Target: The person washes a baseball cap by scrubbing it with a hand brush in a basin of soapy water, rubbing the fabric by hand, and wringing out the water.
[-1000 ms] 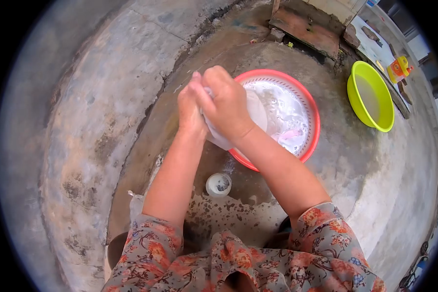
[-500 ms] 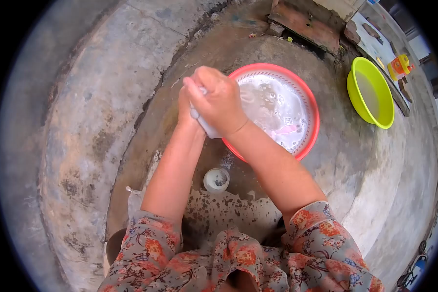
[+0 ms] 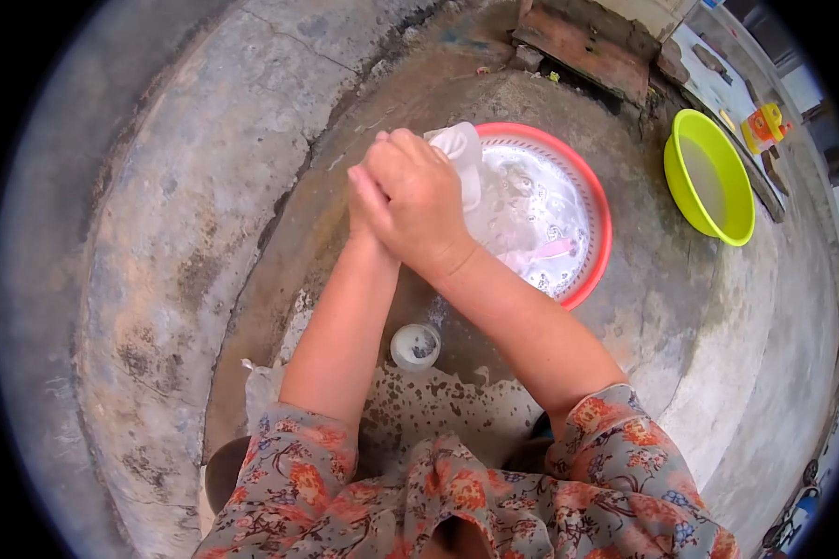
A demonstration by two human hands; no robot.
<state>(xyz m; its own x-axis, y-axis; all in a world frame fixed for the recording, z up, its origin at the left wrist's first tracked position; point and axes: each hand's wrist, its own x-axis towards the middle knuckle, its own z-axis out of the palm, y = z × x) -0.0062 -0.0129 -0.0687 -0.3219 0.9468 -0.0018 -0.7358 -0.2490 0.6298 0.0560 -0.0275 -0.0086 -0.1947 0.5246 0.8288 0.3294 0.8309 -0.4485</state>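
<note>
My right hand (image 3: 418, 200) is closed over my left hand (image 3: 362, 212), both wrapped round a white cloth (image 3: 466, 160). Part of the cloth sticks out beyond my right hand, over the left rim of a red basin (image 3: 602, 200). Most of my left hand is hidden beneath the right. The basin holds foamy water, with a pink item (image 3: 555, 249) at the surface. Below the basin, a small round container (image 3: 415, 347) stands on the wet ground.
A lime-green basin (image 3: 688, 196) with cloudy water stands at the right. Behind it is a yellow and orange bottle (image 3: 763, 128). A rusty slab (image 3: 583, 56) lies at the top. A translucent plastic bag (image 3: 259, 391) is beside my left forearm.
The cloth's loose part now sticks out on the upper right of my hands; it hung lower before. My hands stay clasped and have turned slightly. The pink item has shifted a little.
</note>
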